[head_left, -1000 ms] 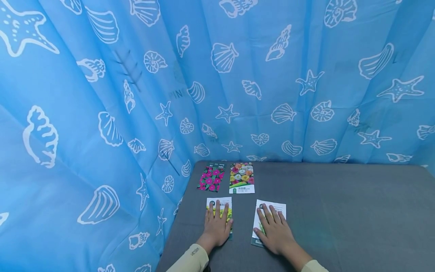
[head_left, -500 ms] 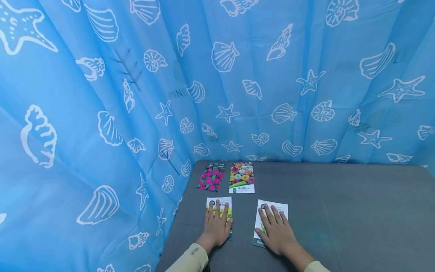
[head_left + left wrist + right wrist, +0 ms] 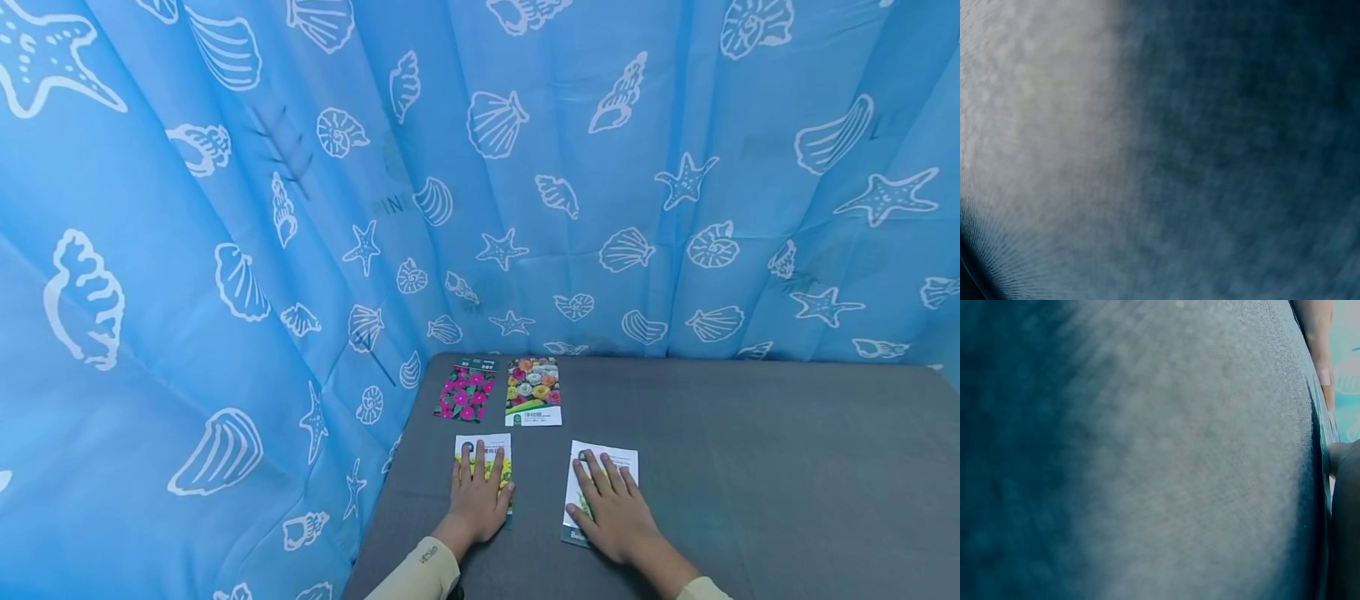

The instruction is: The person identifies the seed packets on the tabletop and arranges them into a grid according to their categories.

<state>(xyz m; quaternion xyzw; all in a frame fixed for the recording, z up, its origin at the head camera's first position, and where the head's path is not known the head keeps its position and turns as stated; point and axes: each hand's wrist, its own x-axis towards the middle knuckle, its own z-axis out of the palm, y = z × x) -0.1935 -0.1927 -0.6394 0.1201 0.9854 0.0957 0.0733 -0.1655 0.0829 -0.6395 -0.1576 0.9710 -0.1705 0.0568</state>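
In the head view my left hand lies flat, fingers straight, on a seed packet with yellow flowers, covering much of its picture. To its right, my right hand rests with spread, straight fingers on a second seed packet, white with green. This packet is slightly tilted and its dark lower edge shows beside my thumb. Both packets lie flat on the grey table. The left wrist view is only blurred cloth. At the right edge of the right wrist view, part of a finger shows beside the table cloth.
Behind my hands lie a seed packet with pink flowers, slightly turned, and one with multicoloured flowers. The grey table extends to the right. A blue curtain with white shells hangs along the back and left.
My right hand and the packet under it have slid slightly to the right. The left hand and its packet stay in place.
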